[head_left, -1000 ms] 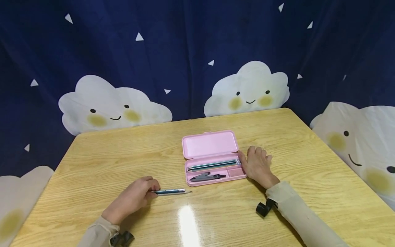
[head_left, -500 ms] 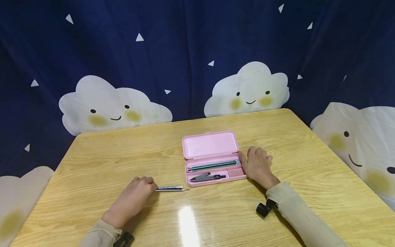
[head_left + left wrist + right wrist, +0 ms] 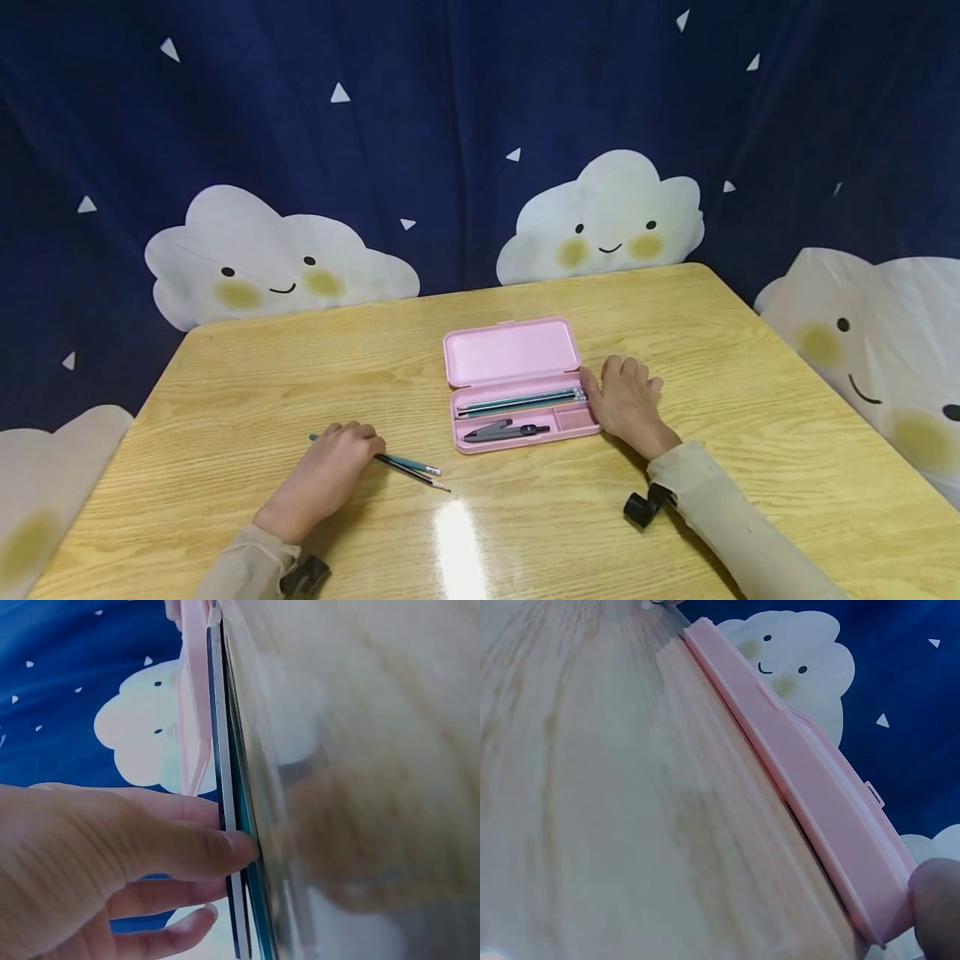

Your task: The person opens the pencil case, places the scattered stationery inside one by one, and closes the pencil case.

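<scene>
My left hand (image 3: 322, 475) is left of the pencil case, low over the table, and pinches two pencils. One is a teal pencil (image 3: 411, 464) with a white eraser end; the other is a dark striped pencil (image 3: 408, 473) with its sharpened tip pointing right. In the left wrist view the thumb (image 3: 214, 851) lies across both, with fingers behind them. A pink pencil case (image 3: 459, 447) lies with its lid raised back. Inside are several pencils (image 3: 517, 402) and a grey drawing compass (image 3: 498, 431). My right hand (image 3: 626, 404) rests at the case's right end, its thumb against the edge.
The wooden table (image 3: 300, 358) extends around the case, with a bright light reflection in front. Behind it hangs a dark blue curtain (image 3: 420, 125) with clouds and white triangles. Each wrist wears a black camera mount (image 3: 640, 508).
In my left hand the two pencils have turned: their right ends have swung toward me and spread apart, and a teal end now shows beyond the hand. My right hand and the case have stayed still.
</scene>
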Tool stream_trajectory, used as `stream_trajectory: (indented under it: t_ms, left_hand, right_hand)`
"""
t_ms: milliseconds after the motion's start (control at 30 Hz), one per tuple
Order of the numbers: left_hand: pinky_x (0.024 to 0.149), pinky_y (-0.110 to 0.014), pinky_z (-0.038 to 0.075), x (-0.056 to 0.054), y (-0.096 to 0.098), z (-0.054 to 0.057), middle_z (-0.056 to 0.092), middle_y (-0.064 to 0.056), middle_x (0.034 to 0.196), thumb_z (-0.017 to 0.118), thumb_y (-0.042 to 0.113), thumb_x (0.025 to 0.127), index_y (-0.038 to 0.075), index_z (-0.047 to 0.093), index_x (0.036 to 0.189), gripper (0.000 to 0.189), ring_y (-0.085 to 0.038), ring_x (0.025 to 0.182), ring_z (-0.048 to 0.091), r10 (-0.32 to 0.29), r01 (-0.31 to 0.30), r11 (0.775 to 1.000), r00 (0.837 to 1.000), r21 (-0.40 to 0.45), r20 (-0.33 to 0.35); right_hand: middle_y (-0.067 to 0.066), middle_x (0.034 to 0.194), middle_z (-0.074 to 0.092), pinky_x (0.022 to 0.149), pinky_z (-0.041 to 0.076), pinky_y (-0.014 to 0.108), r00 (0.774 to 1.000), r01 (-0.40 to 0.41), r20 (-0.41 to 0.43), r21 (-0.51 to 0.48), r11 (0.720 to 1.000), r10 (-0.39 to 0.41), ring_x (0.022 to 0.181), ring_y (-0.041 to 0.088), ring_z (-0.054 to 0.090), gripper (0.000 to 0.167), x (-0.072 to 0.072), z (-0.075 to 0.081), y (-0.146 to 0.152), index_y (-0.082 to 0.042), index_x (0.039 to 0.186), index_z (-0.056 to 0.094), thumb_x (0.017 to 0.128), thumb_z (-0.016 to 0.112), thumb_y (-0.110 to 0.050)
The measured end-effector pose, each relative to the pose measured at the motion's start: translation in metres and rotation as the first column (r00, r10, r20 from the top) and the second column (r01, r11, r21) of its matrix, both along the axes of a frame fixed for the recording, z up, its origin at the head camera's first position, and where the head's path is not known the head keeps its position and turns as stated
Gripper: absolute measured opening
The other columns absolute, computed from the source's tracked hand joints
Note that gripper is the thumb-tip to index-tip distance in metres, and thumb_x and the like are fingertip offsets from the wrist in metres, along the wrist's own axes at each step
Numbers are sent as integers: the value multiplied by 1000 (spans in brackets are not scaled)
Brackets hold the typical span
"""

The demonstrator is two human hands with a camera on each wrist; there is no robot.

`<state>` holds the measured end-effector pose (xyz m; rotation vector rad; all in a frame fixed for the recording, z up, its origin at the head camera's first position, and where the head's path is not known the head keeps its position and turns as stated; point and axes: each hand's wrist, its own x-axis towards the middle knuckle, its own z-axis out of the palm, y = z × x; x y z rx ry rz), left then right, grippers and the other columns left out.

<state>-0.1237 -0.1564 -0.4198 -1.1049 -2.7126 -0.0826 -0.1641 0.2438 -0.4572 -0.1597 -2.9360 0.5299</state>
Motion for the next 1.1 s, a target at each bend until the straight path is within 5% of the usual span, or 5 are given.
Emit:
stream_trajectory:
  t_ms: [1100]
  left_hand:
    - [72, -39, 53, -4, 6, 2, 68, -4, 88, 77, -2, 75, 6, 70, 89, 18, -21, 81, 65, -31, 28, 997, 999, 78, 33]
  right_hand:
    - [16, 83, 39, 71, 24, 49, 1000, -2, -2, -1, 1000, 2, 79, 36, 37, 46, 0, -2, 1, -2, 88, 42, 100, 38, -46]
